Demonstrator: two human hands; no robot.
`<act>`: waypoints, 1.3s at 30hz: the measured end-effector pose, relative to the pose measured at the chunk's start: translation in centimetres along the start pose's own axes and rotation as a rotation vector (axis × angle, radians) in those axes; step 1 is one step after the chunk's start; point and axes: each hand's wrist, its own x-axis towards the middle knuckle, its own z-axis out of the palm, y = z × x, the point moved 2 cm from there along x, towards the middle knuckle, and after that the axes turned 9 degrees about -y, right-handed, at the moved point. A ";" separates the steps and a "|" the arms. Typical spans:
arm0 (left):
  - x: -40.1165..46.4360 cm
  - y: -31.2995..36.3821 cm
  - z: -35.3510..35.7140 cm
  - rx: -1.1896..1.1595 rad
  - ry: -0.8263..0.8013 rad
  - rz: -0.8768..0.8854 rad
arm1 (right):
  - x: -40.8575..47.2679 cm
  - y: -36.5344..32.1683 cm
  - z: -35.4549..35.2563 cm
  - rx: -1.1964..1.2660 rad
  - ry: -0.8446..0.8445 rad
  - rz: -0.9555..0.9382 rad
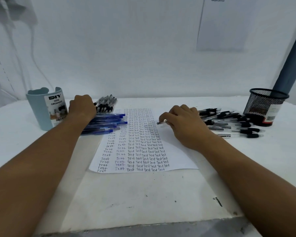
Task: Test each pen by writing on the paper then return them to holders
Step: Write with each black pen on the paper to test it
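Note:
A white paper (174, 156) lies in the middle of the table, filled with rows of the word "Test". My right hand (184, 122) holds a clear pen (161, 122) whose tip points left over the paper's upper right part. My left hand (82, 106) rests palm down on a bundle of blue pens (108, 123) beside the paper's left edge. A second group of black-grip pens (106, 104) lies just behind that hand. Several black pens (232, 122) lie scattered to the right of my right hand.
A light blue desk organizer (44, 110) stands at the far left. A black mesh pen holder (266, 106) stands at the far right, a grey-blue pole (292, 55) leaning behind it. A white wall closes the back. The table's front edge (143, 226) is worn and stained.

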 end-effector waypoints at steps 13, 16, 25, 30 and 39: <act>0.0 -0.4 0.2 0.025 -0.013 0.023 | 0.1 -0.4 -0.5 0.016 0.126 -0.077; -0.1 -0.6 0.2 0.002 -0.005 0.037 | 0.2 -0.6 -1.2 0.082 0.152 -0.095; -5.5 3.7 -2.0 -0.274 -0.065 0.422 | -0.2 -0.7 -3.7 0.356 0.323 0.030; -9.7 5.4 -2.1 -0.266 -0.234 0.670 | -1.5 -2.6 -6.3 0.917 0.311 0.232; -11.8 6.3 -0.4 -0.241 -0.390 0.816 | -6.2 -4.4 -5.3 1.631 -0.054 0.435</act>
